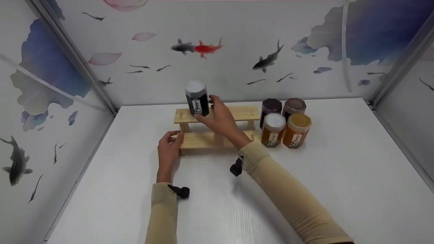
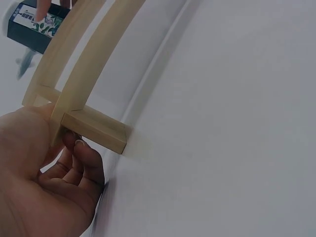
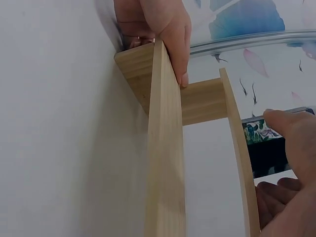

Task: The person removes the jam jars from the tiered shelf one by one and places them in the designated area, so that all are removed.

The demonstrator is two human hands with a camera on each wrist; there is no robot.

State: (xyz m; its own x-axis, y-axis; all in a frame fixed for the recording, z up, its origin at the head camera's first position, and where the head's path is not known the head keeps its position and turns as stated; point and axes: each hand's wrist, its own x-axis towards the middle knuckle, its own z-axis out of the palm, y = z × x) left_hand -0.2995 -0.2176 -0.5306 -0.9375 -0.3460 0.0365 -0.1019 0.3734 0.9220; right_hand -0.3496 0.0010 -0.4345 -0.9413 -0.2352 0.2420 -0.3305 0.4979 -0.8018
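Note:
My right hand (image 1: 221, 119) grips a dark, many-sided jar (image 1: 197, 101) with a white lid and a printed label. Its base is right at the left part of the upper board on a two-step wooden rack (image 1: 203, 140). In the right wrist view the thumb lies along the label of the jar (image 3: 269, 155), and the other fingers are partly hidden behind the upper board. My left hand (image 1: 168, 149) pinches the left end of the lower step. Seen from the left wrist, the fingertips of that hand (image 2: 64, 177) curl under the wooden board (image 2: 94, 64).
Right of the rack stand two amber jars, one with a white lid (image 1: 274, 120) and one with a yellow lid (image 1: 300, 120). Behind them are a dark purple jar (image 1: 271, 105) and a brownish jar (image 1: 294, 105). Printed walls (image 1: 230, 74) border the white table (image 1: 210, 203).

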